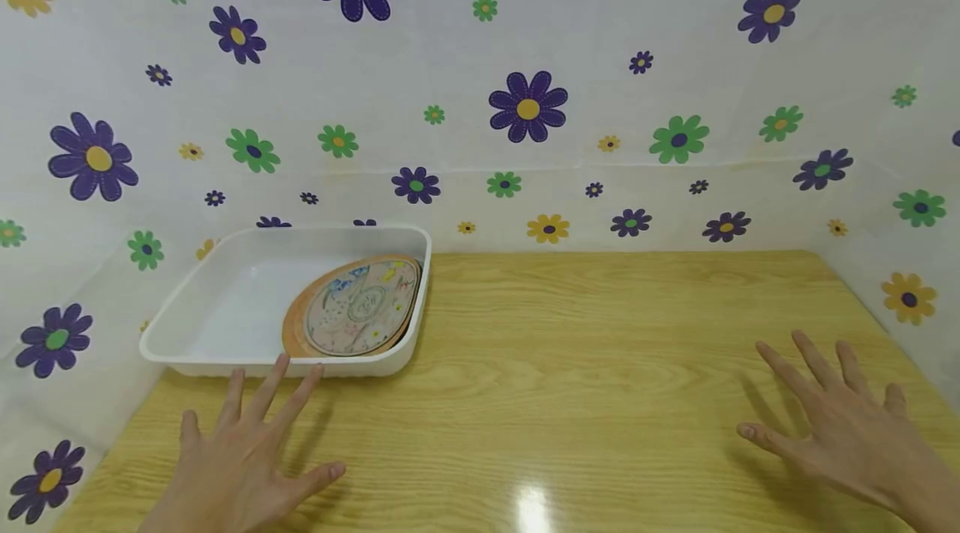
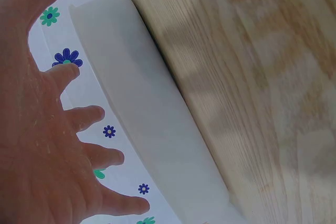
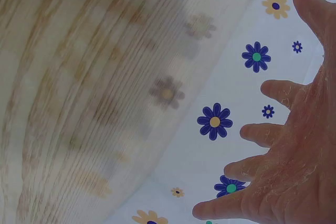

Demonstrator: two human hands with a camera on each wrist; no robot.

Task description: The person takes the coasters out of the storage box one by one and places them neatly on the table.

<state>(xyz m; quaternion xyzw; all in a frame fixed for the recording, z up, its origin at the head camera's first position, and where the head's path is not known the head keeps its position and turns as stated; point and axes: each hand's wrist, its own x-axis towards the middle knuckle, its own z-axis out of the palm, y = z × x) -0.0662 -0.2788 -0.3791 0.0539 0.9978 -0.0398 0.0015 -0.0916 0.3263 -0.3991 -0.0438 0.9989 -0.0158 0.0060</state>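
My left hand (image 1: pixel 236 458) is spread over the table's left front, palm down, its fingertips overlapping the near rim of a white plastic tray (image 1: pixel 225 356) in the head view. In the left wrist view the tray's outer wall (image 2: pixel 152 103) runs beside the splayed fingers. Inside the tray, at its right end, a round decorated disc (image 1: pixel 363 308) with coloured drawings lies tilted on an orange-brown round piece (image 1: pixel 296 321). My right hand (image 1: pixel 847 425), also with fingers spread and holding nothing, hovers over the right side of the table; its shadow falls on the wood beneath.
The wood-grain table (image 1: pixel 585 366) stretches between both hands. Behind it and along both sides hangs a white cloth (image 1: pixel 450 58) printed with purple, green and yellow flowers. The tray stands at the back left, close to the cloth.
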